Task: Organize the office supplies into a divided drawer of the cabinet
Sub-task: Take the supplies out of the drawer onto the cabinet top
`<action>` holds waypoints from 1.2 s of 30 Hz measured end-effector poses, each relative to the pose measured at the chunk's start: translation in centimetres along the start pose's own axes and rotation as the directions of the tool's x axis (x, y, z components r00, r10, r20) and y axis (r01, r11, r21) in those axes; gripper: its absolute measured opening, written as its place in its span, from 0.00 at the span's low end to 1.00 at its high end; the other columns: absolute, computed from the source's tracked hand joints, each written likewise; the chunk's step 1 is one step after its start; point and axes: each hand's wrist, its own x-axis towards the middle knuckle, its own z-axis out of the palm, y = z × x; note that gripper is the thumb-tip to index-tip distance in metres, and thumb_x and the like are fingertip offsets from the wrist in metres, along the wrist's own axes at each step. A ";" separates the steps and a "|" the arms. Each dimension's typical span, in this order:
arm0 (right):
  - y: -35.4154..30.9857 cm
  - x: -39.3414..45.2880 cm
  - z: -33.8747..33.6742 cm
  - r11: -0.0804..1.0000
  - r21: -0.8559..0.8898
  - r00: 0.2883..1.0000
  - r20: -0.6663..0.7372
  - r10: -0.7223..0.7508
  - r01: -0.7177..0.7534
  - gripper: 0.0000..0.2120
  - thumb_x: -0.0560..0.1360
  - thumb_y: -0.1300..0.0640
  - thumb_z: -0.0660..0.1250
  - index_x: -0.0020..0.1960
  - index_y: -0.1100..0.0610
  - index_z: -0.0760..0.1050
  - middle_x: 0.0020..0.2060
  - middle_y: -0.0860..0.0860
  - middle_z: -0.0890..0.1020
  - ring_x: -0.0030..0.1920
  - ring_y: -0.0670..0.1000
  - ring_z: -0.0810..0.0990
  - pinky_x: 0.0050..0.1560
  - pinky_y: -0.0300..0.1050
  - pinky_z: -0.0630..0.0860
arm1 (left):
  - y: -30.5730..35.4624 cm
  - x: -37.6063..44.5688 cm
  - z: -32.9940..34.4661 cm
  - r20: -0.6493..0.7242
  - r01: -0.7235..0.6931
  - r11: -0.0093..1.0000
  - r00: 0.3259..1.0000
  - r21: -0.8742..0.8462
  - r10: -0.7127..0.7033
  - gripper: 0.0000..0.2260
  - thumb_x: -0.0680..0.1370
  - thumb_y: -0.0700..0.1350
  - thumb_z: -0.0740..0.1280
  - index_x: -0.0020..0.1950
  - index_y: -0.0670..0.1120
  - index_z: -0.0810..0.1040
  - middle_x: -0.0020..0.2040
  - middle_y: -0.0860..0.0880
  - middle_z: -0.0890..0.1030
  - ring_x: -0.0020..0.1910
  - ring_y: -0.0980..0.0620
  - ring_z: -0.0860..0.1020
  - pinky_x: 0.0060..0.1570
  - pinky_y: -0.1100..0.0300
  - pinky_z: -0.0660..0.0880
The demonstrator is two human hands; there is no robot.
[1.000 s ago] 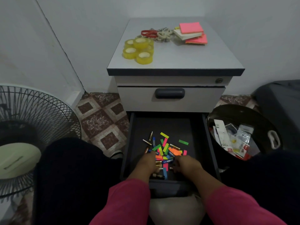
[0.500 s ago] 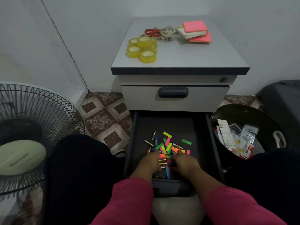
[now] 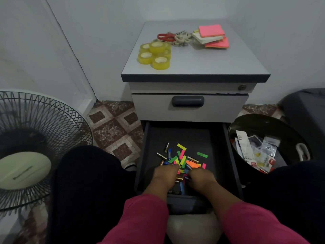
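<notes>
The cabinet's bottom drawer (image 3: 230, 155) is pulled out, dark inside, with no dividers visible. A loose pile of neon paper flags (image 3: 182, 159) mixed with small batteries (image 3: 161, 155) lies in its front half. My left hand (image 3: 163, 176) and my right hand (image 3: 202, 176) rest palm down on the near edge of that pile, a few centimetres apart, fingers curled into the items. Their backs hide the fingertips. On the cabinet top (image 3: 202, 67) sit several yellow tape rolls (image 3: 155, 53), red-handled scissors (image 3: 165, 36) and pink and white sticky note pads (image 3: 212, 36).
The drawer above (image 3: 187, 101) is closed. A round black bin (image 3: 246, 124) with packaging scraps stands right of the open drawer. A floor fan (image 3: 35, 138) stands at left. My dark-clothed knees flank the drawer. A dark bulky object (image 3: 306, 106) sits at far right.
The view has shifted slightly left. Both hands have stayed in the pile, with the fingers shuffling items a little.
</notes>
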 end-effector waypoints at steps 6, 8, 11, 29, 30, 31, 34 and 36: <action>0.2 -0.2 -0.3 0.994 0.103 0.999 -0.002 0.040 -0.039 0.10 0.79 0.49 0.60 0.56 0.51 0.76 0.51 0.52 0.79 0.53 0.52 0.77 0.53 0.47 0.75 | 0.1 0.4 0.4 0.076 0.012 0.997 0.997 0.072 -0.018 0.18 0.76 0.45 0.68 0.64 0.44 0.71 0.63 0.43 0.75 0.62 0.43 0.74 0.58 0.50 0.72; 0.2 -0.2 -0.3 0.982 0.168 0.996 -0.004 0.088 -0.086 0.11 0.78 0.49 0.62 0.56 0.52 0.77 0.51 0.51 0.80 0.52 0.51 0.78 0.53 0.46 0.75 | 0.0 0.4 0.7 0.117 0.026 0.999 0.993 0.045 -0.031 0.20 0.75 0.46 0.70 0.65 0.45 0.72 0.63 0.43 0.75 0.62 0.44 0.74 0.58 0.51 0.72; 0.4 -0.1 -0.5 0.949 0.271 0.987 0.003 0.163 -0.158 0.12 0.77 0.49 0.64 0.56 0.53 0.78 0.51 0.51 0.81 0.52 0.51 0.78 0.51 0.44 0.74 | 0.0 0.6 0.8 0.141 0.053 0.998 0.989 -0.036 -0.048 0.18 0.74 0.45 0.70 0.63 0.45 0.74 0.61 0.43 0.76 0.61 0.43 0.74 0.57 0.51 0.72; 0.5 -0.7 -1.3 0.892 0.371 0.966 0.099 0.238 -0.258 0.11 0.77 0.51 0.65 0.56 0.56 0.77 0.50 0.53 0.80 0.51 0.51 0.78 0.47 0.42 0.72 | 0.6 0.1 0.1 0.145 0.096 0.993 0.986 -0.070 -0.085 0.13 0.79 0.41 0.63 0.62 0.41 0.75 0.62 0.42 0.76 0.62 0.43 0.74 0.60 0.51 0.71; 0.5 -0.7 -1.4 0.885 0.391 0.967 0.093 0.236 -0.253 0.11 0.77 0.52 0.65 0.56 0.56 0.77 0.50 0.53 0.80 0.51 0.51 0.78 0.48 0.42 0.72 | 0.5 0.0 0.0 0.142 0.104 0.991 0.986 -0.083 -0.091 0.13 0.79 0.42 0.63 0.62 0.42 0.75 0.62 0.42 0.76 0.62 0.44 0.74 0.59 0.51 0.71; 0.5 -0.7 -1.5 0.868 0.428 0.967 0.083 0.241 -0.254 0.12 0.77 0.52 0.64 0.57 0.56 0.77 0.51 0.53 0.80 0.51 0.51 0.78 0.49 0.43 0.72 | 0.4 0.0 -0.1 0.132 0.113 0.988 0.986 -0.108 -0.098 0.13 0.79 0.44 0.62 0.63 0.43 0.75 0.62 0.43 0.76 0.61 0.44 0.74 0.59 0.51 0.72; 0.4 -0.3 -2.0 0.714 0.657 0.954 0.022 0.300 -0.240 0.10 0.78 0.54 0.65 0.56 0.57 0.77 0.48 0.54 0.80 0.48 0.51 0.77 0.47 0.43 0.73 | 0.5 0.2 -1.2 0.054 0.130 0.945 0.991 -0.299 -0.119 0.13 0.80 0.45 0.60 0.63 0.45 0.72 0.61 0.41 0.76 0.60 0.42 0.75 0.56 0.53 0.72; 0.0 -0.1 -3.2 0.593 0.783 0.928 -0.056 0.367 -0.187 0.07 0.79 0.57 0.63 0.53 0.59 0.77 0.43 0.55 0.79 0.44 0.52 0.78 0.44 0.46 0.74 | 0.8 0.3 -2.4 -0.042 0.114 0.858 0.987 -0.500 -0.155 0.10 0.80 0.42 0.59 0.61 0.44 0.72 0.57 0.41 0.78 0.56 0.42 0.77 0.49 0.56 0.71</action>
